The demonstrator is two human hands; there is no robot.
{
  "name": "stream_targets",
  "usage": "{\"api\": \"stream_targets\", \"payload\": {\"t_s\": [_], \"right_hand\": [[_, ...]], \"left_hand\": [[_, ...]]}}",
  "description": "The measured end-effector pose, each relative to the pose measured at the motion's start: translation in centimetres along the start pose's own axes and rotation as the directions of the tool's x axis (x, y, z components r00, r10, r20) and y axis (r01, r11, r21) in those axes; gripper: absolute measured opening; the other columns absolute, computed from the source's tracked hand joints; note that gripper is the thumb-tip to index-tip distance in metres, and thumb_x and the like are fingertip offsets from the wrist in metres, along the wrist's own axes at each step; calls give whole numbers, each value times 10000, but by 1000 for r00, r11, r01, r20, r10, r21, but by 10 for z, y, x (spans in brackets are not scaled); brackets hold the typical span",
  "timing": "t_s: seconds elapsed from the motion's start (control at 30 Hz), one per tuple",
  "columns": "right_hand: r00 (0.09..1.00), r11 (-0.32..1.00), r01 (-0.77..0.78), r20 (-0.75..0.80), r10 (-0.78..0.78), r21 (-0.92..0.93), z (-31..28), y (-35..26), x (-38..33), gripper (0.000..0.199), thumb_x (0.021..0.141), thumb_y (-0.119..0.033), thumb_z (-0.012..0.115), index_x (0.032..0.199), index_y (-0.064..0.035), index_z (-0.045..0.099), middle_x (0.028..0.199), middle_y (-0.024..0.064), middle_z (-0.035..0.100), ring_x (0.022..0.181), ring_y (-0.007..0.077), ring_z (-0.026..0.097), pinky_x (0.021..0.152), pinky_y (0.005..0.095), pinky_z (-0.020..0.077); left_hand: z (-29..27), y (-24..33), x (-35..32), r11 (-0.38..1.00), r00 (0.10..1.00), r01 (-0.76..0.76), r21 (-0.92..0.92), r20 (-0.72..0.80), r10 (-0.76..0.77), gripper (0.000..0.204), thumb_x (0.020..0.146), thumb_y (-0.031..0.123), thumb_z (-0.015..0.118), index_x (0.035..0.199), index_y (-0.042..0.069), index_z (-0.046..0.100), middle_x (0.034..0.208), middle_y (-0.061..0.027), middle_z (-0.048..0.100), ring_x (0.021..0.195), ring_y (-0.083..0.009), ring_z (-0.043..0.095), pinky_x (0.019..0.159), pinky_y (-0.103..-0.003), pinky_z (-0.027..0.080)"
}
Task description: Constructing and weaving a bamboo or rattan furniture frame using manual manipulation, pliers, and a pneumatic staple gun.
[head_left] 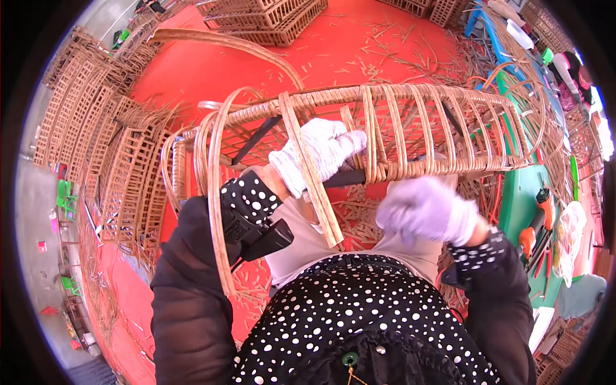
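At nine o'clock, stacked lattice panels of woven cane. At centre, one rattan frame, ribbed and curved. Left hand, white knit glove, clenched around the frame's lower rail beside a flat cane strip. Right hand, gloved and blurred: grip cannot be told. At three o'clock, two orange-handled tools.

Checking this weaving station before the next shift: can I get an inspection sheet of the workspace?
Surface: red floor, strewn with cane offcuts.
Job's things: half-woven rattan basket frame over the lap; loose cane strips looping at its left end.
Clutter: finished woven crates stacked left; orange-handled tools on a green mat, right.
Grippers: left hand, gloved, grips the frame's rim; right hand, gloved and blurred, just under the frame.
Cables: nothing seen.
Surroundings: more crates at the top.
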State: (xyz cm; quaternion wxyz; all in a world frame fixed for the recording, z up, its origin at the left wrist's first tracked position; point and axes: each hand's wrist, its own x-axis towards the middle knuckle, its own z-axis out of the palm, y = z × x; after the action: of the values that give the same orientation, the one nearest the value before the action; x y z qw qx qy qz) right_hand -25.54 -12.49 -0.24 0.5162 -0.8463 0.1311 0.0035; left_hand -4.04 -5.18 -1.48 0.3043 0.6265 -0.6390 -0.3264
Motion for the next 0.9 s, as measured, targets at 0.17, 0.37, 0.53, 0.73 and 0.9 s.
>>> {"api": "stream_targets", "payload": {"t_s": [0.17, 0.37, 0.53, 0.73, 0.9], "right_hand": [[910, 934, -356, -231, 343, -13, -48, -47, 45, 313, 872, -260, 515, 865, 37, 613, 602, 91, 615, 379, 146, 539, 381, 285, 443], [785, 770, -618, -157, 599, -157, -59, -33, 86, 480, 850, -410, 526, 623, 4, 608, 497, 122, 578, 405, 206, 574, 409, 348, 462], [862, 783, -500, -299, 409, -370, -46, -46, 92, 434, 815, -393, 569, 639, 1, 621, 473, 132, 559, 411, 227, 576, 437, 356, 479], [823, 860, -462, -255, 507, 218, -57, -37, 91, 339, 783, -284, 659, 662, 30, 621, 465, 102, 519, 349, 182, 493, 312, 326, 371], [839, 877, -441, -260, 478, 192, -45, -40, 90, 265, 765, -269, 694, 683, -36, 595, 494, 12, 505, 324, 86, 403, 304, 253, 321]], "left_hand": [[0, 21, -15, 915, 966, 234, -330, -31, -258, 282, 865, 233, 545, 945, -23, 634, 755, -75, 643, 610, -110, 601, 557, -240, 484], [9, 22, -12, 899, 961, 257, -354, -9, -278, 276, 846, 242, 589, 936, -12, 649, 720, -45, 626, 606, -86, 556, 562, -237, 462], [4, 27, -19, 886, 955, 269, -378, -16, -297, 310, 833, 284, 603, 906, -14, 648, 672, -44, 609, 578, -86, 551, 525, -240, 451], [6, 29, -21, 905, 953, 271, -328, -43, -301, 334, 837, 309, 591, 894, -16, 645, 625, -43, 586, 549, -92, 549, 506, -243, 451], [4, 31, -23, 855, 936, 279, -436, -77, -345, 332, 853, 311, 572, 904, -9, 642, 616, -47, 587, 528, -97, 553, 495, -242, 461]]}}
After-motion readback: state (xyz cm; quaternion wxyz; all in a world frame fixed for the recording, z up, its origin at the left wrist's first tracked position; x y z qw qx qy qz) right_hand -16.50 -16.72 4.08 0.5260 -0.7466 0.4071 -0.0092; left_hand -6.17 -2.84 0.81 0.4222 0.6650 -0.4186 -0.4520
